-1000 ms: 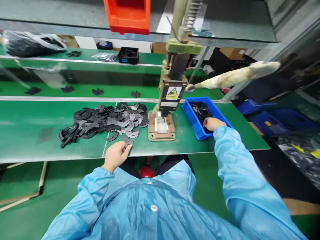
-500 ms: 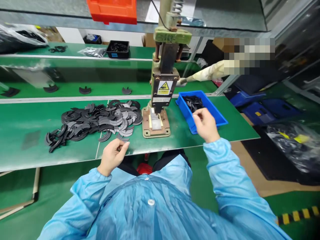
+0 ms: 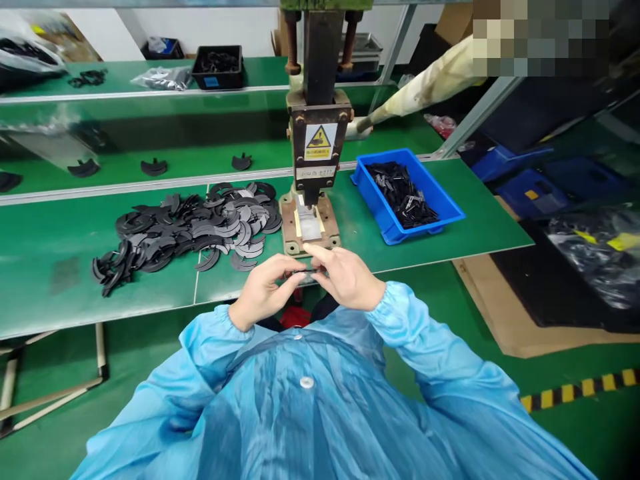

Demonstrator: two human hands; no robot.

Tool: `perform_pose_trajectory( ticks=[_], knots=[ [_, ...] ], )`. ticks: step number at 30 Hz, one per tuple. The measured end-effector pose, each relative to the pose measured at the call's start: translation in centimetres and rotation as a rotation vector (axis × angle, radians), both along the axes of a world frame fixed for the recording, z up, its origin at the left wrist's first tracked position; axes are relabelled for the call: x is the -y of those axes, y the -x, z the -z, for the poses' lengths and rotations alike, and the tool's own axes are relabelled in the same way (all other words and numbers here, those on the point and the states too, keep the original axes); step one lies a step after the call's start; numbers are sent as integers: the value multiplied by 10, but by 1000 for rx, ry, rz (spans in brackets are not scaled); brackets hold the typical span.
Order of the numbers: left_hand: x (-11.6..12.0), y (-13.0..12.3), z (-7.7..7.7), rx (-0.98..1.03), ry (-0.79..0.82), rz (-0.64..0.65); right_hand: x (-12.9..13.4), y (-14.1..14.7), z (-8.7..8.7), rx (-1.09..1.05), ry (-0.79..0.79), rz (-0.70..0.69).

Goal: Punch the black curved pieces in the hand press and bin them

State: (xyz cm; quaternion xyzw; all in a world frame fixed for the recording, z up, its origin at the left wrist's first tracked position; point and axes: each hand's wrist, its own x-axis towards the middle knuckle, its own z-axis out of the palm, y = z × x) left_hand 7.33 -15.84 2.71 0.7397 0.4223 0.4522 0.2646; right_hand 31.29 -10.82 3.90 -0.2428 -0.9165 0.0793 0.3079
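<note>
My left hand (image 3: 267,287) and my right hand (image 3: 346,275) meet in front of the press base, at the bench's near edge. Both pinch a small dark plastic part (image 3: 306,271) between thumbs and fingers; most of it is hidden by the fingers. Just beyond them stands the hand press (image 3: 320,143), with a pale metal fixture (image 3: 311,227) on its base. A heap of black and grey curved plastic pieces (image 3: 185,233) lies left of the press. To the right, a blue bin (image 3: 393,230) holds many small black parts (image 3: 400,190).
A pale wrapped lever (image 3: 425,90) juts right from the press. Behind, several curved pieces (image 3: 154,167) are spaced along a green strip. A black tray (image 3: 219,68) and a plastic bag (image 3: 165,78) sit on the back shelf. Cardboard (image 3: 493,310) lies at the right.
My right hand has left the blue bin and moved left to the middle. My left hand has moved right to meet it, and both now hold the dark part. The view has tilted down.
</note>
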Motion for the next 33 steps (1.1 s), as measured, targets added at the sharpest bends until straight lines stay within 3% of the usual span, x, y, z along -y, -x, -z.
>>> perform_pose_trajectory(
  ticks=[6,13,17,19,23,27,29,33],
  knots=[
    [12,6,8,24,51,-108,-3,-2,3,-43,-83,-15],
    [18,11,13,-17,36,-122,-3,0,6,-88,-135,-39],
    [19,11,6,-5,27,-88,-3,0,6,-88,-169,-30],
    [16,10,0,10,104,-53,-4,0,7,-85,-188,-36],
    [6,8,-8,146,478,107,-5,2,7,-19,-217,-87],
    [-7,5,-4,332,766,261,-8,0,3,59,-198,-155],
    [-16,5,0,384,782,259,-11,-6,-3,56,-177,-132],
    [-51,11,6,408,614,109,-28,-33,-24,-118,-121,109]
  ],
)
